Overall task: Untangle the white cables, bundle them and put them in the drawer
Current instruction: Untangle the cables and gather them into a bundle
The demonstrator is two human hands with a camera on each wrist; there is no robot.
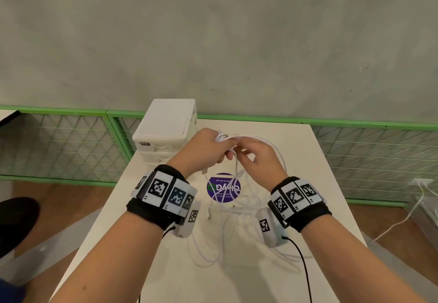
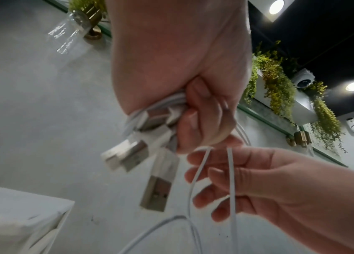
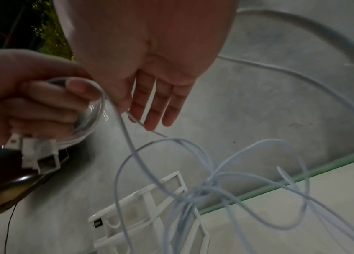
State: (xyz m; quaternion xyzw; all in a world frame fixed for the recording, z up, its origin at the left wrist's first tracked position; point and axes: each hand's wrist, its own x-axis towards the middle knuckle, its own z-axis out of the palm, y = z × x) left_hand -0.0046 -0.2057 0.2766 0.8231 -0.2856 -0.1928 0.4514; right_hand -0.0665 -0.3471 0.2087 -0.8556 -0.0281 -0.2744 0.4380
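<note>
My left hand [image 1: 213,147] is raised over the table and grips a coiled bundle of white cables [image 1: 221,136] in its fist. In the left wrist view several USB plugs [image 2: 156,180] hang out below that fist [image 2: 193,128]. My right hand [image 1: 237,141] is right beside it. Its fingers [image 3: 154,106] are nearly straight, and loose strands [image 2: 231,180] run across them. From both hands the cables drop into a tangle [image 1: 237,208] on the table; the knot [image 3: 195,194] shows in the right wrist view. The white drawer unit [image 1: 166,129] stands at the table's far left, drawers closed.
A round purple sticker [image 1: 224,187] lies on the white table [image 1: 315,160] under the cables. A green mesh railing [image 1: 71,141] runs behind the table in front of a grey wall. A black shoe [image 1: 16,222] is on the floor at left, another white wire [image 1: 403,219] at right.
</note>
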